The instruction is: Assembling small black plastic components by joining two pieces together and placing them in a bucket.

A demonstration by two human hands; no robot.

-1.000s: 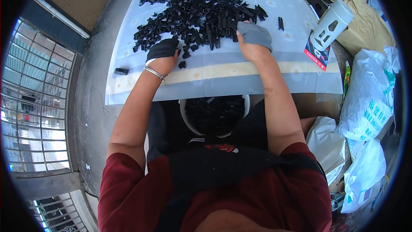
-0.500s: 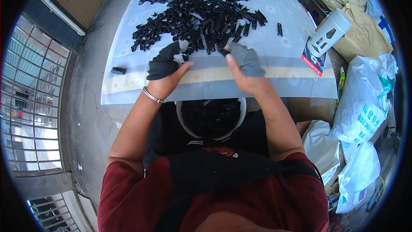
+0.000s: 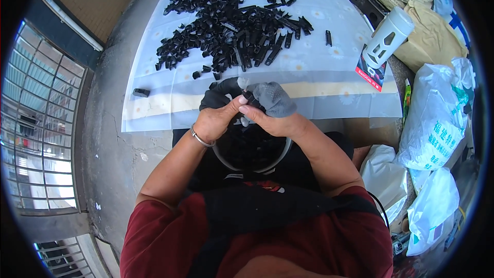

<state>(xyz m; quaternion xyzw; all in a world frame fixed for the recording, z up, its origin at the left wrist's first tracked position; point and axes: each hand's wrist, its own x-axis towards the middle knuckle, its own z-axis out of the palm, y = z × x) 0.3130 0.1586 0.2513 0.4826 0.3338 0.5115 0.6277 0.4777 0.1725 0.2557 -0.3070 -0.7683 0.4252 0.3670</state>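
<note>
My left hand, in a black glove with bare thumb, and my right hand, in a grey glove with bare thumb, meet at the table's near edge. Both are closed, thumbs almost touching, around a small black plastic piece. Fingers hide most of it, so its full shape cannot be made out. Right below them is a pale round bucket, holding many dark pieces. Beyond my hands, a large heap of black plastic pieces covers much of the table; some are short clips, others long and narrow.
A flower-patterned plastic cloth covers the table. One black piece lies alone at the left, another at the right. A white cylindrical holder stands on a red and black card. Stuffed bags line the right side.
Both hands have drawn back from the heap's near edge and come together over the bucket. The black piece from my right hand is now between both hands.
</note>
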